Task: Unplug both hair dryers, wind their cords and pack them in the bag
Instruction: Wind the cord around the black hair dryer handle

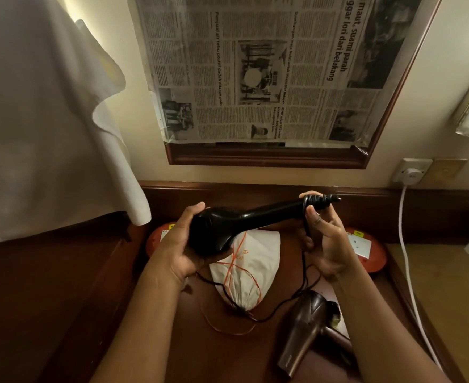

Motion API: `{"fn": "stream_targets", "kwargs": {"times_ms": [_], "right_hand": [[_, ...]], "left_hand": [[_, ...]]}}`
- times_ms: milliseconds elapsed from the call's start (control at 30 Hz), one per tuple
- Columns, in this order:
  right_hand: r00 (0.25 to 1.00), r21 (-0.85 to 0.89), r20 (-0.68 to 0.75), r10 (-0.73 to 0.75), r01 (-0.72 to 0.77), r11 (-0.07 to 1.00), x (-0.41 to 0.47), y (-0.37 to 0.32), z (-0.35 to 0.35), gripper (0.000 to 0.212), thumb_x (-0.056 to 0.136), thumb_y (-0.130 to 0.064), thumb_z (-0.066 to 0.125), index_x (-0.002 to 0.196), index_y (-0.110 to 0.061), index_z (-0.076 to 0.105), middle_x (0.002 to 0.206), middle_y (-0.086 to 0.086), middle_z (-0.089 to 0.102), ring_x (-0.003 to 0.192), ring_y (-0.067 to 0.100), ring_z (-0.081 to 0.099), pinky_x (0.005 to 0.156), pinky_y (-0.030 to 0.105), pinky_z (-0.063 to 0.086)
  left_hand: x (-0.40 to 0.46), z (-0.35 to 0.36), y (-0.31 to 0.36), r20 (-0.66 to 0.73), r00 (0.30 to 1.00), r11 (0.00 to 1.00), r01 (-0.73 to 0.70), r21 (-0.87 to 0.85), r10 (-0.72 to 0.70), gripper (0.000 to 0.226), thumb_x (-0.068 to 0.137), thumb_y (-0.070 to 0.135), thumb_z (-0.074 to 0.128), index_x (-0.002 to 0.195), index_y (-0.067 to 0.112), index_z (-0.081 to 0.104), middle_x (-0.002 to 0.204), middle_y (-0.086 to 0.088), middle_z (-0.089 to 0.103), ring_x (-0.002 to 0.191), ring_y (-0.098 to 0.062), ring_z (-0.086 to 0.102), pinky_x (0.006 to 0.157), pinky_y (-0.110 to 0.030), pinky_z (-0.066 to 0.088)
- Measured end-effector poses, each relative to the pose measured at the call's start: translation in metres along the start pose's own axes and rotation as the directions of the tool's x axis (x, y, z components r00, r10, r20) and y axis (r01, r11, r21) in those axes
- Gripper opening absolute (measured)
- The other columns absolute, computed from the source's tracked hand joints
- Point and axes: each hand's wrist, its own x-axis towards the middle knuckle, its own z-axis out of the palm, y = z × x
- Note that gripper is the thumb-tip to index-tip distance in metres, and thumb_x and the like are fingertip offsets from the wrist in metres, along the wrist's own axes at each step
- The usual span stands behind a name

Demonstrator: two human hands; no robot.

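Left hand (181, 244) grips the black hair dryer (228, 228) by its head above the counter (95, 286) — right hand (327, 239) pinches its cord (308, 217), wound round the handle; the bag (251, 264) lies beneath, the brown hair dryer (302, 327) near right.

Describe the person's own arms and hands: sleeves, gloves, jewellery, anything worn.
Both forearms are bare up to the frame's bottom edge; no sleeve shows. The left hand and the right hand are ungloved. No ring, watch or bracelet is visible on either. No marks or cables are on the arms.
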Motion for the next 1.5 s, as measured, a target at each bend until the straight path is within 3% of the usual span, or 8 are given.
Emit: {"fn": "stream_targets", "kwargs": {"times_ms": [200, 400, 567, 833, 1033, 1100, 1300, 1500], "right_hand": [[0.989, 0.04, 0.131, 0.062, -0.068, 0.997, 0.0, 0.0, -0.013, 0.03, 0.084, -0.019, 0.063, 0.114, -0.022, 0.059, 0.09, 0.006, 0.06, 0.044, 0.011, 0.036, 0.039, 0.019, 0.031], [0.982, 0.032, 0.184, 0.045, -0.051, 0.998, 0.008, -0.008, -0.017, 0.049, 0.074, -0.029, 0.079, 0.117, -0.022, 0.056, 0.086, 0.003, 0.061, 0.046, 0.011, 0.037, 0.04, 0.019, 0.033], [0.982, 0.058, 0.172, 0.076, -0.087, 0.995, 0.006, -0.002, -0.019, 0.056, 0.066, -0.033, 0.084, 0.116, -0.024, 0.059, 0.088, 0.007, 0.056, 0.047, 0.012, 0.037, 0.042, 0.021, 0.031], [0.993, 0.041, -0.02, 0.114, -0.114, 0.993, 0.006, 0.015, -0.004, 0.029, 0.087, -0.021, 0.053, 0.116, -0.02, 0.055, 0.074, 0.007, 0.056, 0.045, 0.009, 0.037, 0.04, 0.017, 0.028], [0.988, -0.202, -0.132, 0.078, -0.104, 0.974, 0.002, 0.03, 0.012, 0.038, 0.09, -0.042, 0.047, 0.083, -0.012, 0.068, 0.056, 0.004, 0.045, 0.042, 0.011, 0.033, 0.042, 0.023, 0.026], [0.988, -0.247, -0.124, 0.089, -0.118, 0.962, 0.0, 0.033, 0.013, 0.048, 0.093, -0.043, 0.043, 0.081, -0.002, 0.065, 0.05, 0.004, 0.04, 0.04, 0.012, 0.027, 0.042, 0.024, 0.021], [0.982, -0.051, 0.053, 0.179, -0.177, 0.983, -0.006, 0.034, 0.007, 0.025, 0.09, -0.022, 0.047, 0.087, -0.001, 0.058, 0.062, 0.006, 0.048, 0.05, 0.014, 0.037, 0.048, 0.025, 0.032], [0.974, -0.293, -0.013, 0.228, -0.222, 0.93, -0.005, 0.025, 0.005, 0.032, 0.09, -0.034, 0.05, 0.068, -0.012, 0.056, 0.053, 0.009, 0.036, 0.037, 0.012, 0.026, 0.037, 0.017, 0.023]], "left_hand": [[0.004, -0.008, 0.014, 0.073, 0.986, 0.968, -0.163, 0.189, 0.152, 0.068, 0.064, 0.017, 0.068, 0.129, 0.03, 0.055, 0.132, -0.011, 0.057, 0.113, -0.035, 0.058, 0.099, -0.054, 0.04], [0.004, 0.0, 0.011, 0.098, 0.974, 0.948, -0.222, 0.228, 0.205, 0.074, 0.074, 0.027, 0.076, 0.139, 0.04, 0.042, 0.134, -0.009, 0.055, 0.116, -0.038, 0.059, 0.104, -0.063, 0.037], [-0.002, 0.005, 0.017, 0.141, 0.953, 0.872, -0.302, 0.385, 0.268, 0.057, 0.073, 0.029, 0.072, 0.127, 0.04, 0.056, 0.128, -0.009, 0.061, 0.111, -0.033, 0.063, 0.099, -0.053, 0.046], [0.003, 0.013, 0.01, -0.072, 0.869, 0.835, -0.443, 0.325, 0.489, 0.044, 0.083, 0.012, 0.06, 0.123, 0.032, 0.061, 0.125, -0.012, 0.057, 0.106, -0.035, 0.062, 0.09, -0.05, 0.052], [0.004, 0.013, 0.014, -0.139, 0.849, 0.847, -0.468, 0.25, 0.51, 0.045, 0.08, 0.012, 0.061, 0.121, 0.031, 0.062, 0.124, -0.014, 0.059, 0.102, -0.033, 0.063, 0.075, -0.041, 0.056], [0.003, 0.013, 0.018, -0.131, 0.849, 0.85, -0.478, 0.223, 0.512, 0.045, 0.085, 0.008, 0.057, 0.125, 0.028, 0.06, 0.122, -0.013, 0.059, 0.097, -0.029, 0.064, 0.064, -0.033, 0.056], [-0.002, 0.017, 0.026, -0.099, 0.849, 0.848, -0.497, 0.185, 0.519, 0.047, 0.087, 0.005, 0.052, 0.131, 0.021, 0.056, 0.115, -0.01, 0.06, 0.088, -0.024, 0.065, 0.053, -0.025, 0.055], [-0.004, 0.018, 0.031, -0.053, 0.861, 0.855, -0.493, 0.159, 0.506, 0.044, 0.083, 0.006, 0.055, 0.124, 0.022, 0.06, 0.118, -0.012, 0.061, 0.091, -0.026, 0.066, 0.06, -0.029, 0.057]]}}
